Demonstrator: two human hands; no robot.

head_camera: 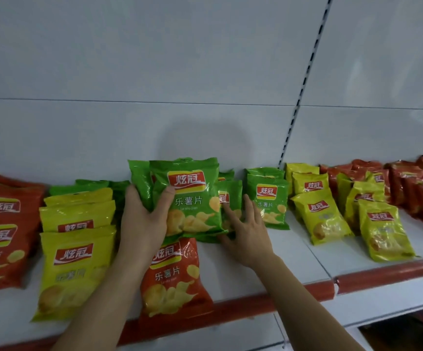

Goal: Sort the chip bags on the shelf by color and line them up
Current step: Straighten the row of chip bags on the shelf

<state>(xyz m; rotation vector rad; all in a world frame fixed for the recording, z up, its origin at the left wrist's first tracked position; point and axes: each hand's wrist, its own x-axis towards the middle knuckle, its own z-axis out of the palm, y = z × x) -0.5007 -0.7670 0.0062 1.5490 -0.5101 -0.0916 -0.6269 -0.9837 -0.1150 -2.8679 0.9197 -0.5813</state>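
Note:
My left hand (146, 216) grips a bunch of green chip bags (192, 198) at mid-shelf, thumb across the front bag. My right hand (246, 224) has straight fingers touching the bunch's lower right side and another green bag (230, 196) behind it. A red bag (172, 279) lies flat under the bunch, reaching the shelf's front edge. Further green bags (268, 198) stand to the right. Yellow bags (76, 249) lie stacked on the left, with green bags (91, 186) behind them.
Red bags (0, 239) lie at the far left. More yellow bags (319, 216) and red bags (413, 188) fill the right section. The white shelf (294, 264) has a red front strip (243, 307). A slotted upright (301, 95) divides the white back panel.

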